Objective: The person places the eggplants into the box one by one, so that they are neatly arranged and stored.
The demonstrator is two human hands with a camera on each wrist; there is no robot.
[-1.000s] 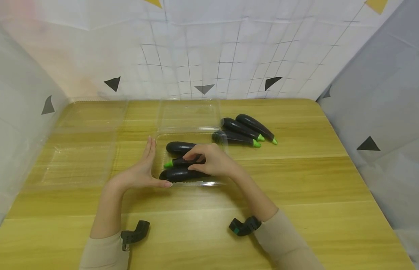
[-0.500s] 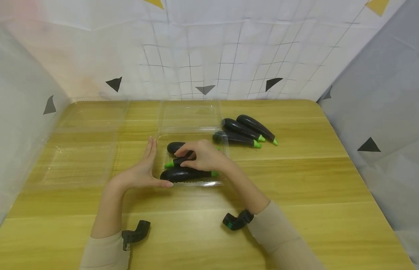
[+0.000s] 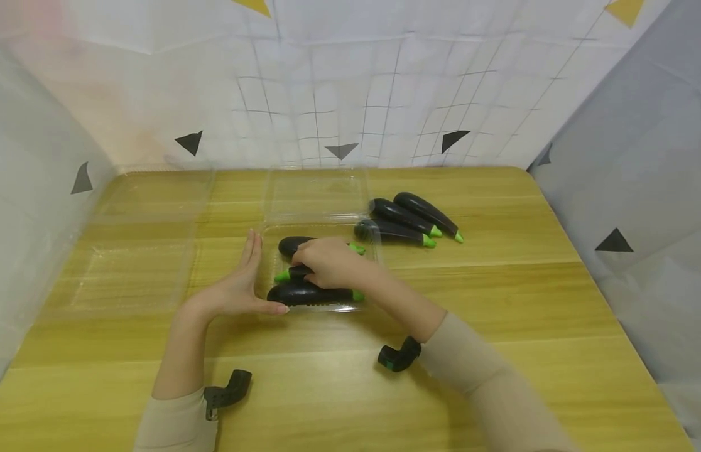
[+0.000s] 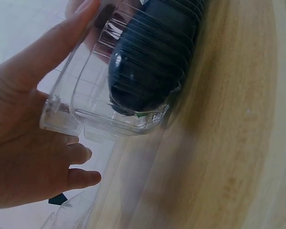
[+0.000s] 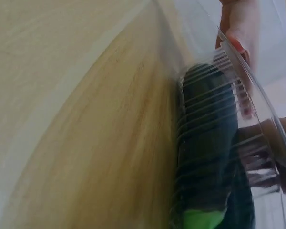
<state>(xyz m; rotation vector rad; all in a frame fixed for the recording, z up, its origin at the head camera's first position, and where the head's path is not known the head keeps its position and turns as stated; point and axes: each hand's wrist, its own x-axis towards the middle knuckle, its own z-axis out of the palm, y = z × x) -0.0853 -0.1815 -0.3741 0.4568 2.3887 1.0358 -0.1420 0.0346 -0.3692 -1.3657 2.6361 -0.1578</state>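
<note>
In the head view, a clear plastic container point(image 3: 350, 307) holds three dark eggplants with green stems. My left hand point(image 3: 237, 289) rests against its left side with straight fingers, the thumb along the front left corner. My right hand point(image 3: 336, 263) reaches inside, its fingers curled on the middle eggplant point(image 3: 301, 272), whose stem points left. The front eggplant point(image 3: 311, 292) and the back eggplant point(image 3: 292, 246) have stems pointing right. Through the ribbed wall the front eggplant point(image 4: 148, 57) shows in the left wrist view. The right hand covers much of the middle one.
Behind the container stands its raised clear lid point(image 3: 319, 191). Three more eggplants point(image 3: 404, 215) lie loose on the wooden table point(image 3: 497, 282) at the back right. Another clear container point(image 3: 130, 270) with an open lid sits at the left.
The right hand has shifted left and down onto the middle eggplant, uncovering the stems of the front and back ones. The left hand has stayed in place.
</note>
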